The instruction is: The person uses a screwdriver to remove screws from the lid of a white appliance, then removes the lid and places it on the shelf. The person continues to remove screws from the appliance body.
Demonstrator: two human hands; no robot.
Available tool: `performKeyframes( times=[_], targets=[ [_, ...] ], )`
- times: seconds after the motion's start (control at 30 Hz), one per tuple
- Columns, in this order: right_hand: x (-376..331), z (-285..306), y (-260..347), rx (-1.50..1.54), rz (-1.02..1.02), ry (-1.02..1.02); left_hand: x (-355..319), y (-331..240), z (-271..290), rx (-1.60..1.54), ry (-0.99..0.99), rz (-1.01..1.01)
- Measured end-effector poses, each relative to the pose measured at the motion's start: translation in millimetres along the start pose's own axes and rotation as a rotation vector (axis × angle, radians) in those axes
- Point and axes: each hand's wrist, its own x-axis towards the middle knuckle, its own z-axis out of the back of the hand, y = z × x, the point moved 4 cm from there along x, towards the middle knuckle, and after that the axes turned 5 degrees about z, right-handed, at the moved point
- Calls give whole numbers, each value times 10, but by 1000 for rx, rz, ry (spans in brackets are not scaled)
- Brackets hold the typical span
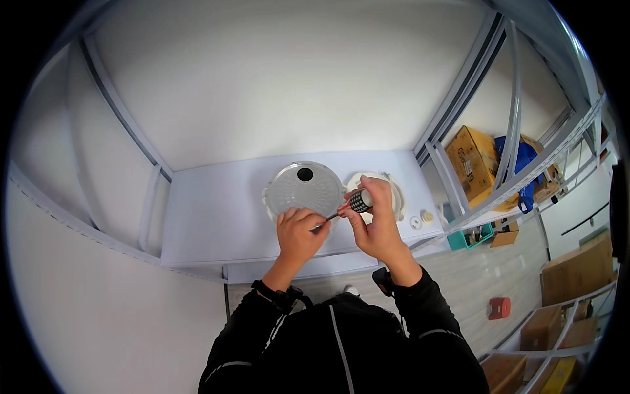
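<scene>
Fingers at both ends of a screwdriver (pixel 359 201), over a grey metal disc

Fingertips of the left hand (pixel 300 235) close together around the far end of the dark shaft, near the middle of the frame. Whether they also pinch something small at the tip is hidden. Thumb and fingers of the right hand (pixel 379 230), to the right, wrap the black-and-white patterned handle, its red collar toward the left hand. So the screwdriver lies slantwise between the two hands, held by both.

Just beyond the fingers, at centre, a round grey metal disc (pixel 295 197) with a dark circle (pixel 305 174) lies on the white table (pixel 216 210). A white round part (pixel 398 200) sits partly behind the right hand, and two small round pieces (pixel 415 222) (pixel 426 216) lie farther right.

Work appears to be partway: the tool is in hand, while the parts lie separately. No fastening shows as finished, and the shaft is seated in neither part, as far as can be seen; how much is left cannot be told.
</scene>
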Motion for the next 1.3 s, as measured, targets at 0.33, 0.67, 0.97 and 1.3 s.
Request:
performKeyframes(
  times=[0.33,0.67,0.97,1.3],
  targets=[
    [127,-2,-4,156,-161,62,-25,26,3,-19,3,3],
    [259,-70,-71,235,-132,-91,-31,48,66,-80,96,18],
    [261,-29,73,78,-41,17,-14,27,122,-100,160,8],
    [318,-3,128,50,37,29,-6,9,118,-57,191,8]
  ],
)
